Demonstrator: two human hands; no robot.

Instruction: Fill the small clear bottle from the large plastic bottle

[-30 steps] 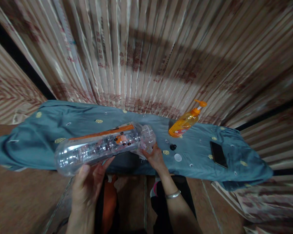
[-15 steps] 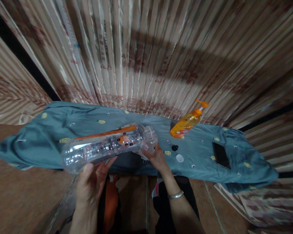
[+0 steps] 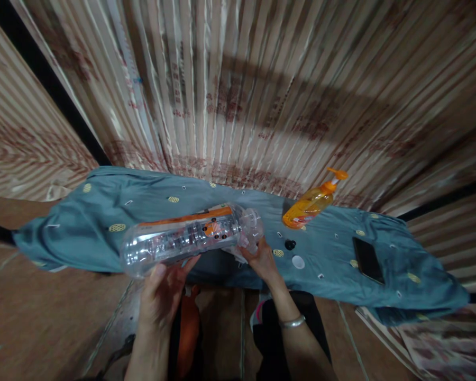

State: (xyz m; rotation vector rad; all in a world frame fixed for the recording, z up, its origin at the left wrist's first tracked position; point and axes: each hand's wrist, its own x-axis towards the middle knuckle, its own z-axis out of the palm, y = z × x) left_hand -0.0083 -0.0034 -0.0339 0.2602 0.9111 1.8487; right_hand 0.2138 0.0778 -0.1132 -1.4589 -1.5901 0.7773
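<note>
A large clear plastic bottle (image 3: 182,238) with an orange-edged label lies nearly level above the blue-green cloth, its mouth to the right and slightly raised. My left hand (image 3: 164,291) grips it from below near its base. At the bottle's mouth, my right hand (image 3: 262,262) grips a small clear plastic container (image 3: 253,227). The two plastic pieces meet or overlap there; the exact contact cannot be made out. Right of that hand, a small black piece (image 3: 290,244) and a round white disc (image 3: 298,262) lie on the cloth.
A pump bottle of orange liquid (image 3: 307,209) stands at the back of the cloth-covered table (image 3: 333,264). A dark phone (image 3: 368,259) lies toward the right end. Striped curtains (image 3: 230,95) hang close behind, and black poles (image 3: 59,95) flank the table.
The whole view has shifted slightly, so things appear a little farther right. Both hands keep their holds on the bottle and the small container.
</note>
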